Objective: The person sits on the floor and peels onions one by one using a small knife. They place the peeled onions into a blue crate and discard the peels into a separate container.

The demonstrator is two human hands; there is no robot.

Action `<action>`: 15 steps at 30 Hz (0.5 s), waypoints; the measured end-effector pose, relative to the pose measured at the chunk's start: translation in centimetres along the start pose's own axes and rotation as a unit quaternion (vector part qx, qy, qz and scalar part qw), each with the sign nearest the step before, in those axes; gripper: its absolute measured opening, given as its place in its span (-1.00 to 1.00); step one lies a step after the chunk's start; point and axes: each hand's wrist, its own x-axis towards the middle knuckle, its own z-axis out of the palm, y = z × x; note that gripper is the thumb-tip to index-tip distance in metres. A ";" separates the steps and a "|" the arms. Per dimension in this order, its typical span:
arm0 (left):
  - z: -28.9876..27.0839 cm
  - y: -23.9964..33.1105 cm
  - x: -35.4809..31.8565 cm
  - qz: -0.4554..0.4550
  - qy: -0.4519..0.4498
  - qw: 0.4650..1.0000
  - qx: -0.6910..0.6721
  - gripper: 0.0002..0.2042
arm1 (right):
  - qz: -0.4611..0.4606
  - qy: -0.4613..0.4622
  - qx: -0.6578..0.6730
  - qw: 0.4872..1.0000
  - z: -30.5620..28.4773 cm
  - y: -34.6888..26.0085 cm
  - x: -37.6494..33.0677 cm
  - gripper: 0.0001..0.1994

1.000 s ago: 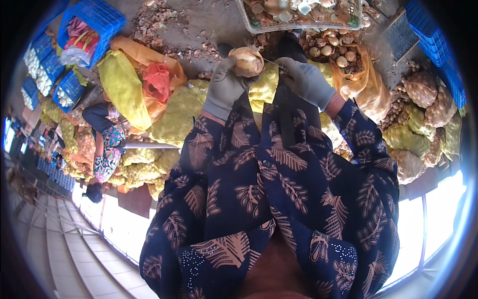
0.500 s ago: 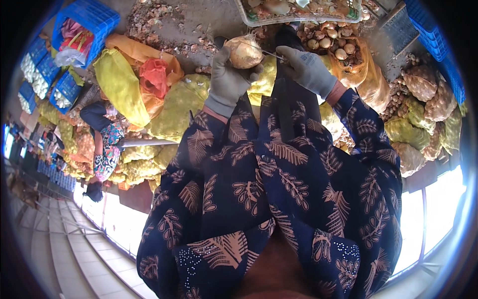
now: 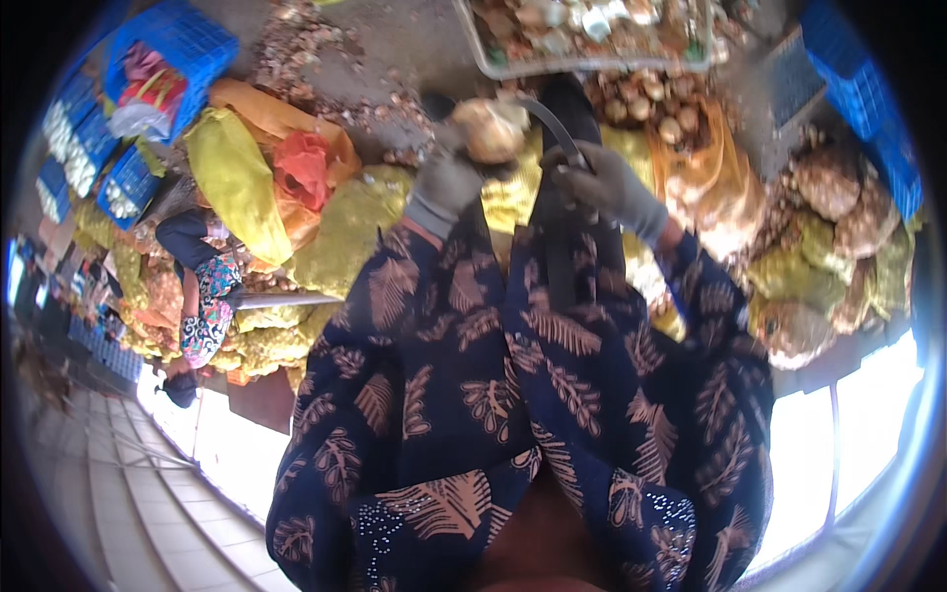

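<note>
Onion (image 3: 490, 128), at 12 o'clock, sits clamped in my gloved left hand (image 3: 446, 183); my right hand (image 3: 607, 187) grips a curved knife (image 3: 554, 126) against it. Peeling looks underway: skin partly on. Tray (image 3: 483, 61) above, many sacks (image 3: 345, 232) unpeeled.

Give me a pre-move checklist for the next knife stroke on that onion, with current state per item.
1. Left hand gripping the onion: ok, gloved fingers wrap it from below.
2. Right hand closed on the curved knife: ok.
3. Blade tip meeting the onion: cannot tell, the picture is too blurred there.
4. Left fingers out of the blade's path: cannot tell.
5. Both hands gloved: ok, grey gloves on each.
6. Tray ahead within view: ok, it holds peeled pieces.
</note>
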 end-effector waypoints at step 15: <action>3.2 1.7 -2.3 0.021 -0.004 0.962 0.273 -0.57 | -0.076 0.195 -0.066 0.976 4.4 -2.5 2.8 -0.70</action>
